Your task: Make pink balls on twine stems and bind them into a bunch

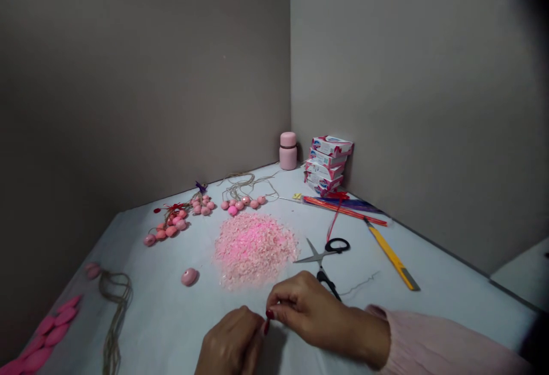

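My left hand [234, 338] and my right hand [306, 306] meet near the table's front edge, fingertips pinched together around something too small to make out. Just beyond them lies a heap of pink flakes [254, 247]. A single pink bead [189, 276] rests to the left of the heap. Open scissors [322, 258] lie right behind my right hand, which has a pink sleeve [437, 343] on its arm.
Clusters of pink beads on twine [178, 220] [242, 202] lie further back. A pink jar [288, 151] and stacked small boxes [328, 163] stand in the corner. A yellow cutter [392, 258], red sticks [343, 208], twine [115, 312] and pink petals [47, 332] lie around.
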{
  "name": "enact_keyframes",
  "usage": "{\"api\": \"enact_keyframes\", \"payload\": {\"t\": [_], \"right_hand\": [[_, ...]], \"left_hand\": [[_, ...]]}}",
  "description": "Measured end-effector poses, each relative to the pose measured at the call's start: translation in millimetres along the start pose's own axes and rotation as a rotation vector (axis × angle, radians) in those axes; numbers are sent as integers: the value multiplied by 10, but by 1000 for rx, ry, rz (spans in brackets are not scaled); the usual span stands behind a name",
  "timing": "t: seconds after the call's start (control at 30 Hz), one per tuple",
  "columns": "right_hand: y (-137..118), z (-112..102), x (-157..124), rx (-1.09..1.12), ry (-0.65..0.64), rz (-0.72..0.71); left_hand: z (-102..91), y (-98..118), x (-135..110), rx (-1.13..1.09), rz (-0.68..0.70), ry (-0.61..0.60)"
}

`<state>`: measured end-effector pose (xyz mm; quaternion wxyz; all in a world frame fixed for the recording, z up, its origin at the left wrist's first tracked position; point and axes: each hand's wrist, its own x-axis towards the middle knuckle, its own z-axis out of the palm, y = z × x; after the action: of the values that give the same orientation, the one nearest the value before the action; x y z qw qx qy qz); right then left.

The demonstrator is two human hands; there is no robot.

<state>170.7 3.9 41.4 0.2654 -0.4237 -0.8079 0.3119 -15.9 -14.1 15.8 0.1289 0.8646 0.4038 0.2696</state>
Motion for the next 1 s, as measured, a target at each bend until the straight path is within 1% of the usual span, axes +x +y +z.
{"api": "enact_keyframes", "payload": {"t": [0.07, 0.2, 0.27, 0.33, 0.4, 0.5, 0.57, 0.63, 0.73, 0.8, 0.87, 0.93, 1.0], "right_hand": [[-6, -24, 10, 15, -24, 11], [-24, -22, -7, -45, 6, -28], [-30, -21, -12, -68, 20, -38], [-32, -31, -6, -52, 31, -6], [-32, -45, 6, -11, 36, 50], [-40, -59, 16, 55, 5, 121], [-38, -72, 14, 97, -45, 147], [-14, -104, 5, 136, -125, 141], [66, -180, -6, 295, -338, 124], [119, -223, -9, 449, -463, 171], [140, -247, -7, 511, -496, 219], [124, -255, -2, 439, -436, 180], [95, -256, 3, 317, -343, 101]], "left_hand": [[-15, 17, 2, -16, -17, -17], [20, 35, -7, -73, -206, 108], [53, 26, -17, -93, -243, 119], [79, 7, -32, -56, -203, 132], [90, -13, -53, 31, -126, 156], [84, -38, -83, 172, -18, 157], [87, -49, -89, 199, 44, 138], [111, -60, -78, 170, 97, 132], [168, -64, -41, 57, 185, 103], [182, -50, -13, -38, 196, 59], [154, -20, 10, -150, 108, -2], [99, 14, 26, -273, -53, -63], [47, 31, 33, -360, -182, -88]]}}
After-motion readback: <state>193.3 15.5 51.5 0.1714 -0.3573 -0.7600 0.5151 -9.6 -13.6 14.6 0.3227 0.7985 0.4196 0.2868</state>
